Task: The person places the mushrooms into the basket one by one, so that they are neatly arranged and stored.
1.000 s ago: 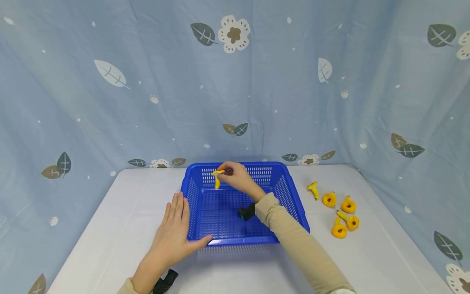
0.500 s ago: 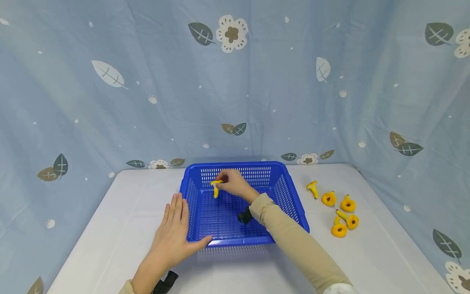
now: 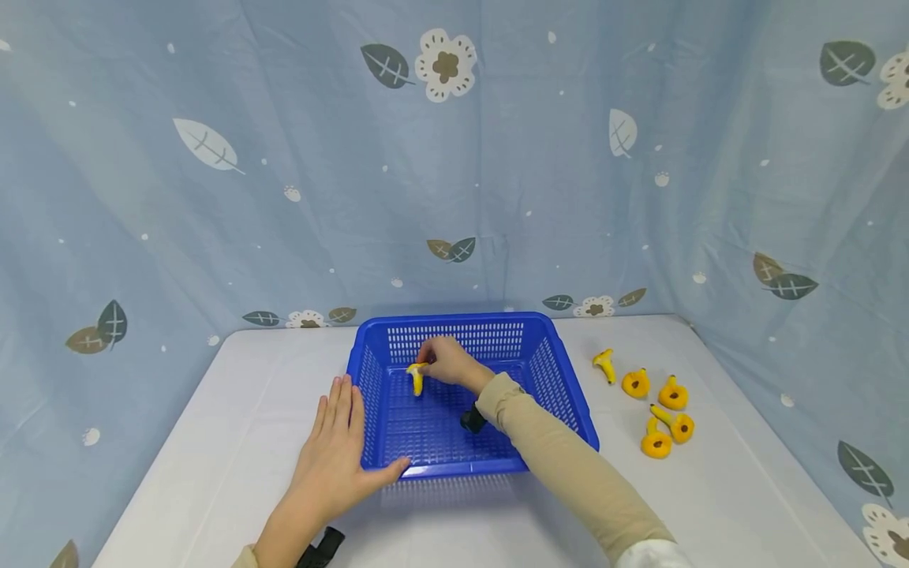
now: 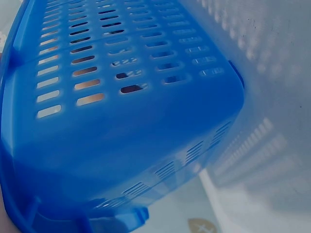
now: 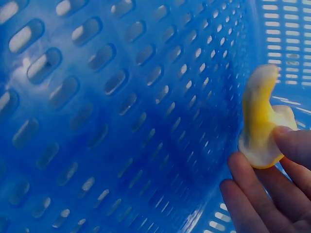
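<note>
Inside the blue basket (image 3: pixel 472 467), the right hand (image 3: pixel 454 364) pinches a yellow mushroom-shaped piece (image 3: pixel 417 379), its stem hanging downward. Close up in the right wrist view, thumb and fingers of the right hand (image 5: pixel 277 179) grip the cap of the yellow piece (image 5: pixel 260 114) near the basket's perforated surface (image 5: pixel 121 121). With fingers straight, the left hand (image 3: pixel 332 454) lies against the basket's left front corner, thumb along the front rim. The left wrist view has the basket's outer wall (image 4: pixel 121 126), with only a sliver of hand at the left edge.
Several yellow mushroom-shaped pieces (image 3: pixel 635 384) lie on the white table (image 3: pixel 738 489) to the right of the basket. A blue patterned curtain (image 3: pixel 319 158) hangs behind the table. Black wrist-worn devices show at the left wrist (image 3: pixel 323 546) and the right wrist (image 3: pixel 473 419).
Still pinching the yellow piece, the right hand has moved lower into the basket and slightly toward its front. The left hand has stayed at the corner.
</note>
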A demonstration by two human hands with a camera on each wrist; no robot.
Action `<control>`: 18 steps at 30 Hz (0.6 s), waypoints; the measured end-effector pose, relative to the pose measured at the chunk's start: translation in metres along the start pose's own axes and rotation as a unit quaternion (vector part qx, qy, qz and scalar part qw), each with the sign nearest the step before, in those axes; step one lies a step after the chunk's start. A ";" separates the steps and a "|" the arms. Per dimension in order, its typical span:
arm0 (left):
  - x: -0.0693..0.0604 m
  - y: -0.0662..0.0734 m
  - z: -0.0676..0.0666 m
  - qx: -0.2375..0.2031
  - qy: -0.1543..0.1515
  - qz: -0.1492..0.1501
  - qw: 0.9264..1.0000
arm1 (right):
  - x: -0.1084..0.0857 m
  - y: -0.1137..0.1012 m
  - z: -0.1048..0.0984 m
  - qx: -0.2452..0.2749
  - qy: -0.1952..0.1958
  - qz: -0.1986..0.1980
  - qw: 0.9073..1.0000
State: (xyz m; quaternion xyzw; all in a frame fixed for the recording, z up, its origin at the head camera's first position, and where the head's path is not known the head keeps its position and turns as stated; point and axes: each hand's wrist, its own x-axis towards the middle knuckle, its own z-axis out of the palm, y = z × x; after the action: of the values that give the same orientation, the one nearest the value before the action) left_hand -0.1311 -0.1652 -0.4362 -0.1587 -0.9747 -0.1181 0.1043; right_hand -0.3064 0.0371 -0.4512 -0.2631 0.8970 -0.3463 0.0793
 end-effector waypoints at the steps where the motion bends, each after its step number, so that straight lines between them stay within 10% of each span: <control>1: 0.000 0.000 0.000 0.000 0.000 0.000 1.000 | 0.000 0.000 0.000 -0.005 -0.003 -0.003 1.000; 18: 0.000 0.000 0.000 0.000 0.003 0.000 1.000 | -0.003 -0.004 0.001 -0.039 -0.023 -0.011 0.999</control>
State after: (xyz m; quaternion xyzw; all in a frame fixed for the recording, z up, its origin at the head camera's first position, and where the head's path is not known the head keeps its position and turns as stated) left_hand -0.1308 -0.1650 -0.4364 -0.1583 -0.9744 -0.1185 0.1068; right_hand -0.3016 0.0355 -0.4497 -0.2838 0.9047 -0.3059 0.0857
